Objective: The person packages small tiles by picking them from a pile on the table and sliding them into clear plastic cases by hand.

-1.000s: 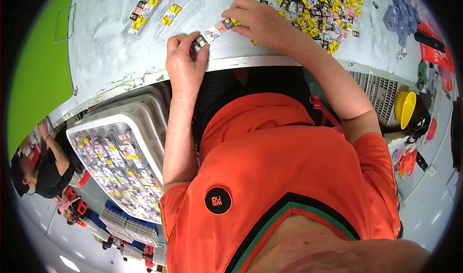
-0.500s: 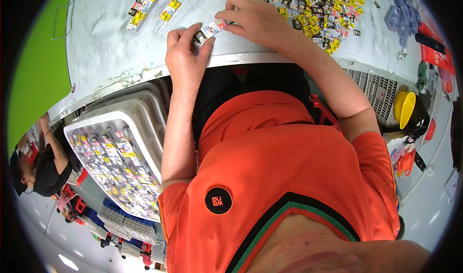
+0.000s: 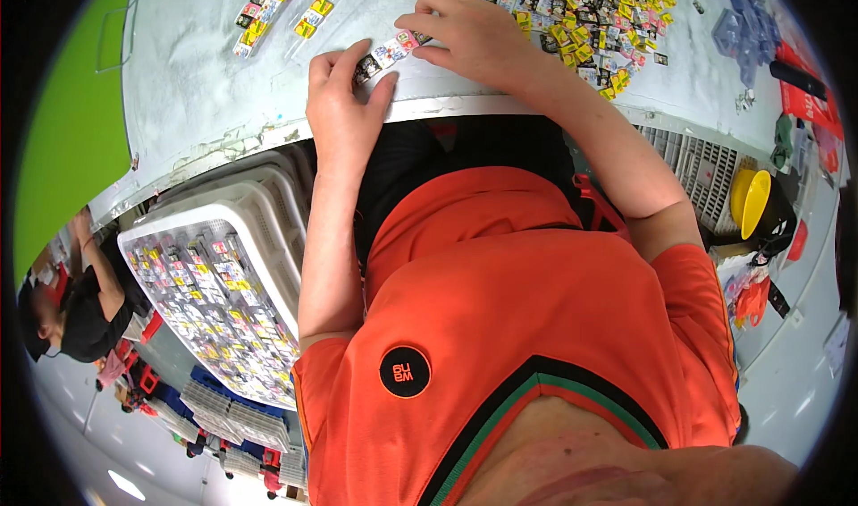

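Observation:
A short row of small printed rectangular pieces point(image 3: 391, 50), black, white and pink, lies slantwise between my hands, on or just above the worktable. My left hand point(image 3: 347, 95) closes on its left end, with the thumb on the near side and fingers on the far side. At the other end, my right hand point(image 3: 478, 41) pinches the last dark and pink piece between thumb and fingertips. Whether the row sits in a clear holder, I cannot tell. To the left lie a clear strip tray filled with pieces point(image 3: 266, 16) and another clear tray holding a few yellow pieces point(image 3: 314, 17).
A heap of loose pieces point(image 3: 594, 23) spreads beyond my right hand, with clear blue-tinted plastic parts point(image 3: 746, 23) farther right. Below the pale worktable point(image 3: 197, 86) leans a stack of white crates point(image 3: 259, 265), the front one full of filled trays. A person in black point(image 3: 98, 305) works at far left.
My right fingers have shifted slightly at the row's right end, where a darker piece now shows. The left hand has hardly moved.

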A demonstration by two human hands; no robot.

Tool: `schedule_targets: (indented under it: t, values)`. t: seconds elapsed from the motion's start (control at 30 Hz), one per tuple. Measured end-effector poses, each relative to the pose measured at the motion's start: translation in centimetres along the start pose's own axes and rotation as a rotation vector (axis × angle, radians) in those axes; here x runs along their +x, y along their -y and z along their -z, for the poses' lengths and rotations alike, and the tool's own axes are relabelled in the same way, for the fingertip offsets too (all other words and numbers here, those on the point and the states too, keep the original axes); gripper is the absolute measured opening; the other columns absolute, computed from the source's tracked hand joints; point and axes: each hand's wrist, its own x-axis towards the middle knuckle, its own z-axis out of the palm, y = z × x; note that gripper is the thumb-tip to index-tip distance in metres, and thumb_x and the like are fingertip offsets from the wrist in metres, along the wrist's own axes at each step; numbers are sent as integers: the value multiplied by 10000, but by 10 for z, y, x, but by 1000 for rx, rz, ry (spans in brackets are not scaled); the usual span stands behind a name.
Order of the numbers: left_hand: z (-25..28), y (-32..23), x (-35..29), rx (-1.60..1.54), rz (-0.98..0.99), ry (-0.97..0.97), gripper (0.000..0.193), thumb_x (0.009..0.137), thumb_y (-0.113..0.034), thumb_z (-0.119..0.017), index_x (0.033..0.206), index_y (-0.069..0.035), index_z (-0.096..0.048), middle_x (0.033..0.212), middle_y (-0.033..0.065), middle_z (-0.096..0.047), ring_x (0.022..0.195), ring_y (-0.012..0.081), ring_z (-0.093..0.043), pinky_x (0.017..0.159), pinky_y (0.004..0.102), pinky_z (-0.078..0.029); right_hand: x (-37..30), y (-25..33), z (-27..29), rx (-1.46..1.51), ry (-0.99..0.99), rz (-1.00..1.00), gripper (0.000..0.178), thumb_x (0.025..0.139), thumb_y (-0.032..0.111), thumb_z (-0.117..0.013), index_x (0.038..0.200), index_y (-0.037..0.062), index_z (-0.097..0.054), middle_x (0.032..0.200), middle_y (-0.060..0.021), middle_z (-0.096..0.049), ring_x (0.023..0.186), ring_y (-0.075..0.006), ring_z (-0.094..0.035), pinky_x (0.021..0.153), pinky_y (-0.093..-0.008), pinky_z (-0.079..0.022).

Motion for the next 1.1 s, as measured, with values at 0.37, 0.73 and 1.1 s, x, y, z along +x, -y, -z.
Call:
schedule_targets:
  t: [0.37, 0.73, 1.1]
  values:
    - [7, 6, -3, -76, 54, 50, 417, 795, -41, -817, 1201, -58, -724, 1048, 64, -593, 763, 152, -601, 673, 297, -551, 6, 0, 29, 314, 94, -17, 240, 885, 85, -666, 1121, 44, -646, 1088, -152, -586, 1001, -350, -605, 860, -430, -506]
    - [4, 3, -3, -33, 59, 19, 366, 805, -74, -821, 1158, -47, -729, 1055, 92, -601, 759, 184, -624, 696, 326, -552, 4, 2, 31, 366, 70, -48, 258, 865, 47, -659, 1122, 30, -648, 1092, -161, -584, 1006, -346, -610, 857, -421, -509]
    - [0, 2, -1, -14, 39, 21, 384, 803, -67, -814, 1177, -58, -728, 1045, 108, -596, 788, 230, -644, 722, 347, -556, -6, -15, 8, 292, 37, -73, 364, 857, 37, -710, 1219, 64, -675, 1104, -67, -635, 957, -261, -661, 818, -364, -541]
